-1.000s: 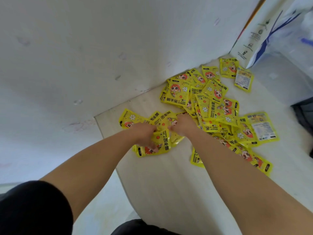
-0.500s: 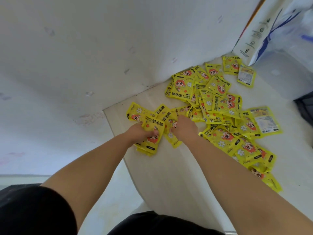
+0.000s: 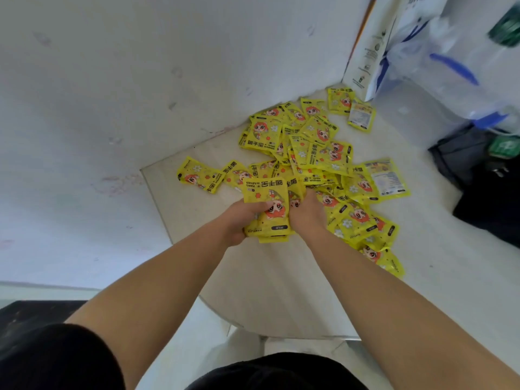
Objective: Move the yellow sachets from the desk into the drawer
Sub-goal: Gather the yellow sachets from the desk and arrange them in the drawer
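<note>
Left hand point(image 3: 239, 220) had its grip closed around a small stack of yellow sachets point(image 3: 267, 209), thumb pressed over the top one. Beside it, the right hand point(image 3: 306, 213) lay palm-down on the pile, fingers buried among the packets; whether its grip held anything I could not tell. Most sachets point(image 3: 318, 153) sprawled across the pale bench point(image 3: 267, 282) near the white wall point(image 3: 112, 94), a white bag point(image 3: 374, 49) standing behind them.
</note>
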